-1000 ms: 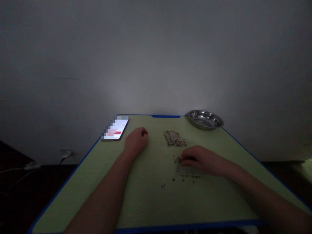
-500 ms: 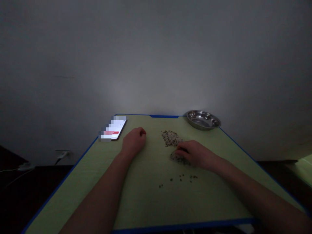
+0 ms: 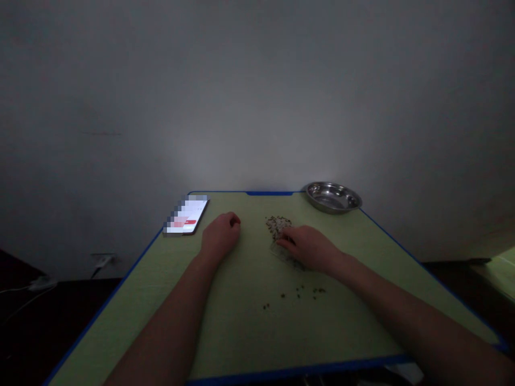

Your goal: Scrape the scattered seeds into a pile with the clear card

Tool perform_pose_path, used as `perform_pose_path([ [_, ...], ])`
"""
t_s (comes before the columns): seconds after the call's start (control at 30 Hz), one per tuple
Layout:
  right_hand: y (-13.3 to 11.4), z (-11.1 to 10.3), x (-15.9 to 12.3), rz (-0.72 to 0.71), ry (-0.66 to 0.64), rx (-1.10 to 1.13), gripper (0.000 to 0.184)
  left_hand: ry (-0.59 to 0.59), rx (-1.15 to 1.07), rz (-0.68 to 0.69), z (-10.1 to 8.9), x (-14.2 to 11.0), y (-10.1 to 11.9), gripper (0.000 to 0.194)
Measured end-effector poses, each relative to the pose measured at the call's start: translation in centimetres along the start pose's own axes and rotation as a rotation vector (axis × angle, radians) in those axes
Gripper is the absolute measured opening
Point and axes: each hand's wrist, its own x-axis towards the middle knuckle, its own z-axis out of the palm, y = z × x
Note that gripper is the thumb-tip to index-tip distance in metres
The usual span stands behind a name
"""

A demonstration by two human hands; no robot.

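Observation:
My right hand [image 3: 308, 247] is closed at the near edge of a pile of pale and dark grains or small beans [image 3: 277, 225]. Under its fingers is a small see-through plastic thing [image 3: 278, 251], with dark bits showing at its lower side. Its exact kind is unclear, and the fingertips partly hide it and the pile. Resting on the table left of the pile, my left hand [image 3: 220, 235] is curled into a loose fist with nothing seen in it. Several loose dark beans [image 3: 298, 292] lie scattered nearer to me.
A shiny steel bowl [image 3: 333, 198] stands at the far right corner of the pale green, blue-edged table [image 3: 237, 332]. At the far left lies a phone [image 3: 189, 214] with its screen lit. Behind the table rises a grey wall [image 3: 257, 107], with a plug and cables [image 3: 102, 261] low on the left.
My right hand has moved forward and left to the pile, and the see-through plastic thing has moved with it. My left hand stays in place. The view has shifted slightly.

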Motion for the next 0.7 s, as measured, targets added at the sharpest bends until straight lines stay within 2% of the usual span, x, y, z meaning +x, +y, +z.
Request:
perform_pose_path([
  [0.23, 2.5, -2.7, -2.5, 0.048, 0.089, 0.197, 0.029, 0.001, 0.003, 0.018, -0.1, -0.1, 0.0, 0.025],
  [0.3, 3.6, -3.5, -4.1, 0.085, 0.066, 0.251, 0.030, -0.003, 0.005, 0.017, -0.1, -0.1, 0.0, 0.025],
  [0.37, 4.7, -3.9, -6.1, 0.112, -0.019, 0.286, 0.034, 0.001, 0.003, 0.019, -0.1, -0.1, 0.0, 0.025],
  [0.5, 6.4, -3.2, -9.4, 0.186, -0.175, 0.373, 0.033, 0.015, -0.005, 0.032, 0.1, -0.1, 0.0, 0.024],
  [0.6, 6.4, -2.1, -10.2, 0.188, -0.185, 0.366, 0.031, 0.012, -0.010, 0.034, 0.0, -0.1, 0.0, 0.023],
  [0.7, 5.3, -1.3, -9.6, 0.168, -0.153, 0.334, 0.029, 0.001, -0.010, 0.017, -0.2, -0.1, 0.0, 0.023],
])
